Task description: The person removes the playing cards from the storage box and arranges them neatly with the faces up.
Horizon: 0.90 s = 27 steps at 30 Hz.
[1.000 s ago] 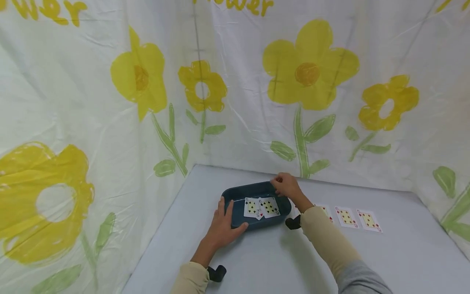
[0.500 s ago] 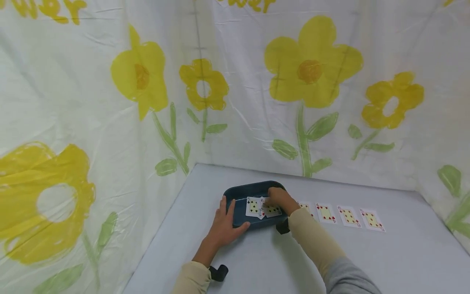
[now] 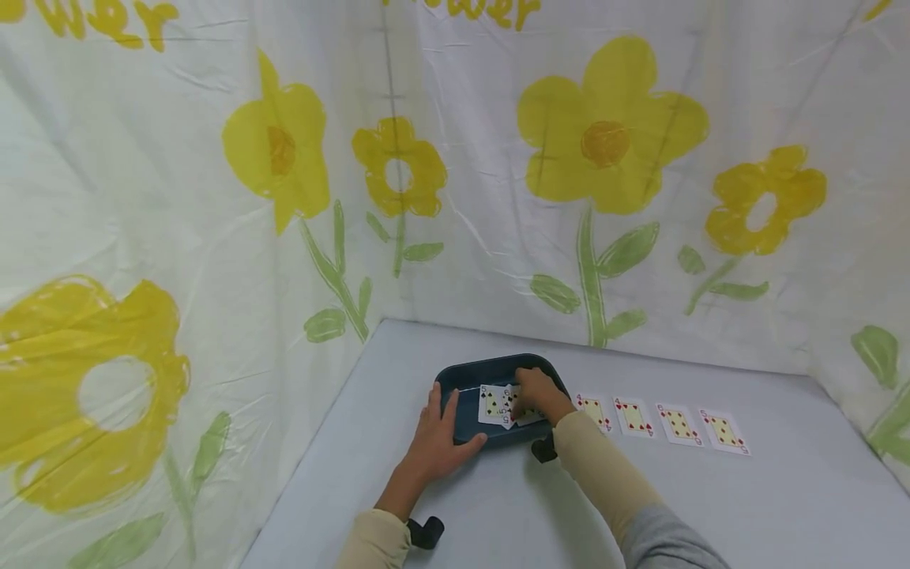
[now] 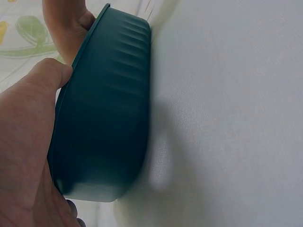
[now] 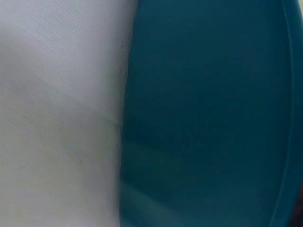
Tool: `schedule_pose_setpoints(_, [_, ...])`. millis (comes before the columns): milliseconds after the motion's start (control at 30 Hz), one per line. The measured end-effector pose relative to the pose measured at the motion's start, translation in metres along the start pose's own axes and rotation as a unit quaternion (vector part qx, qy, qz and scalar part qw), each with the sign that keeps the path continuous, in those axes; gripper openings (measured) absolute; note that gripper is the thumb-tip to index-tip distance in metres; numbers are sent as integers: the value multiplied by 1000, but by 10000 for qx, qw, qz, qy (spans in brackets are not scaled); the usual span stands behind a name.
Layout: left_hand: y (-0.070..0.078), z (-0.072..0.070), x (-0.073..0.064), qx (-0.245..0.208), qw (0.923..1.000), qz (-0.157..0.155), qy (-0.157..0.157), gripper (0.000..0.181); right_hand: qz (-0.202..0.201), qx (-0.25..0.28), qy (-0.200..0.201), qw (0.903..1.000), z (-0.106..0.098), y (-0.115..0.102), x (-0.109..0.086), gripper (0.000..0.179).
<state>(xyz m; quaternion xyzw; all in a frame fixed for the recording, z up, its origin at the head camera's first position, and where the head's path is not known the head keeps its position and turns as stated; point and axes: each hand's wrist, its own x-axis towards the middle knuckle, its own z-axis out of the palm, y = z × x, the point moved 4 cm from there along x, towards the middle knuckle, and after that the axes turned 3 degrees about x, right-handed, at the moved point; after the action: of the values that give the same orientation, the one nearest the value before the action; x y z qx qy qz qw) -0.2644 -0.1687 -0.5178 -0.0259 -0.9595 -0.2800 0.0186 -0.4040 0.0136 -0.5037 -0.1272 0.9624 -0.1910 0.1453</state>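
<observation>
A dark teal tray point(image 3: 465, 427) sits on the table with a few overlapping playing cards point(image 3: 490, 401) inside it. My left hand point(image 3: 430, 438) lies against the tray's near left corner, its fingers long and spread along the left rim and its thumb on the near rim. In the left wrist view that thumb point(image 4: 59, 73) touches the rim from outside. My right hand point(image 3: 536, 393) reaches into the tray from the right, with fingers down over the rightmost card and covering part of it. I cannot tell whether they pinch it. Only the tray's wall point(image 5: 203, 113) fills the right wrist view.
To the right of the tray, several face-up playing cards point(image 3: 678, 424) lie in a row on the pale grey table point(image 3: 498, 514). Behind and to the left hangs a white curtain point(image 3: 469, 300) painted with yellow flowers.
My right hand has moved from the tray's far right rim down and left onto the cards inside. My left hand stays at the tray's corner.
</observation>
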Motion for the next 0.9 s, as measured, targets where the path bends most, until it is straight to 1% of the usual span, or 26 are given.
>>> schedule_pose_setpoints(100, [1,0,-1,-2,10000,18,19,99,59,172,-23,9998,0,1,0,75])
schedule_pose_setpoints(267, [2,-1,-1,-48,9999,69,74,98,319,462,-66,9984,2,5,1,71])
schedule_pose_setpoints(433, [2,-1,-2,-21,10000,23,89,98,556,660,-91,9962,4,5,1,68])
schedule_pose_setpoints(533, [2,-1,-2,-27,10000,20,85,98,682,667,-98,9954,6,6,3,69])
schedule_pose_setpoints(667, [3,-1,-2,-41,10000,24,66,98,868,662,-213,9938,9,9,7,60])
schedule_pose_setpoints(767, [3,-1,-2,-20,10000,9,64,98,931,660,-294,9930,11,9,7,53])
schedule_pose_setpoints(833, [3,-2,-2,-19,10000,0,65,98,957,692,-333,9924,11,9,6,54])
schedule_pose_setpoints(900, [3,-2,-2,-11,10000,-7,62,98,909,722,-354,9926,11,8,3,60])
